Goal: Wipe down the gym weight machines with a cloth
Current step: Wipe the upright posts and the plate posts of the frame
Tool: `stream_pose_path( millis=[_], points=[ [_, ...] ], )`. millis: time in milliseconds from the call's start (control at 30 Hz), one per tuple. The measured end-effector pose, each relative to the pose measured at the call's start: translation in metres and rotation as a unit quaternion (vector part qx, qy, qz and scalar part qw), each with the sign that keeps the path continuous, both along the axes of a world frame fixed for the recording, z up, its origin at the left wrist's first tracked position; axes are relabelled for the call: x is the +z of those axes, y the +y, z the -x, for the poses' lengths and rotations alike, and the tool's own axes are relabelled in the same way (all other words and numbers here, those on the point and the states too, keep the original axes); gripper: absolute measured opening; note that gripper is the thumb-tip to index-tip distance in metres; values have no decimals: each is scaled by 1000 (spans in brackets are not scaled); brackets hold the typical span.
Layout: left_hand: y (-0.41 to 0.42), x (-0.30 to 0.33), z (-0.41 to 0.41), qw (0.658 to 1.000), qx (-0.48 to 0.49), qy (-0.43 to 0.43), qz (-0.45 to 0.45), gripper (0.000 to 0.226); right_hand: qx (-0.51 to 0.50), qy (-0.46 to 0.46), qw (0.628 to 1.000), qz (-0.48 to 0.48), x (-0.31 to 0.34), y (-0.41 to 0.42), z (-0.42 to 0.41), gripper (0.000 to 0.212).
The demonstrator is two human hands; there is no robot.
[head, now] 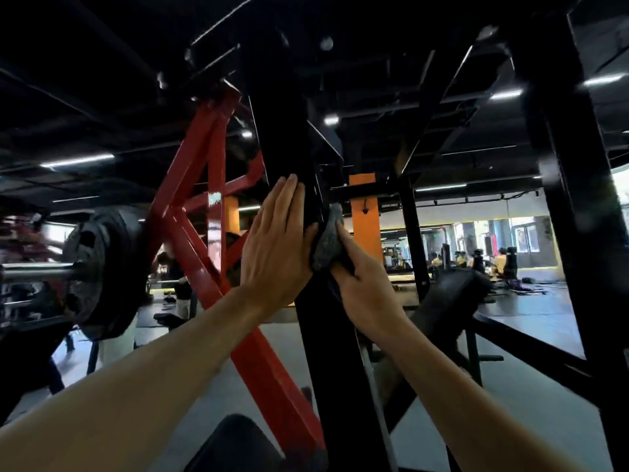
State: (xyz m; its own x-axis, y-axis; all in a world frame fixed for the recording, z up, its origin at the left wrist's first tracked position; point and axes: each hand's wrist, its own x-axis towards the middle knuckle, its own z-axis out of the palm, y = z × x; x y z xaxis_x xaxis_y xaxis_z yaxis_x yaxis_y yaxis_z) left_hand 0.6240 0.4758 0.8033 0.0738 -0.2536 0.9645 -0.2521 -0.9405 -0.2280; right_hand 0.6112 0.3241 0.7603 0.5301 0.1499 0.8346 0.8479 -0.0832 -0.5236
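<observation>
Right hand (366, 284) presses the grey cloth (328, 245) against the black upright post (289, 137), fingers curled round it, left hand (277, 247) flat and released on the post; risk: bunched cloth slipping free.

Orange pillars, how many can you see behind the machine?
2. One orange pillar stands right of the black upright; another shows left of it, behind the red frame. More may be hidden.
</observation>
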Motion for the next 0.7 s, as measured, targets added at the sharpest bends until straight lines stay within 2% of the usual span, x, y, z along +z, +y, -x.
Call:
stream_pose_path(
  millis=[100,333,567,633,700],
  points=[
    [2,44,-1,1000,-10,-17,3,60,-11,-3,1000,11,48,7,-4,65],
    [20,145,1,996,-12,-83,-7,29,-2,-18,1000,4,162,25,-5,66],
    [34,233,18,999,41,-31,0,51,-16,6,1000,-5,258,49,-12,57],
    [37,254,23,996,80,-26,-14,54,5,19,1000,-5,284,51,-10,53],
    [40,265,25,988,143,16,-55,56,18,34,999,-13,309,54,-9,44]
  ],
)
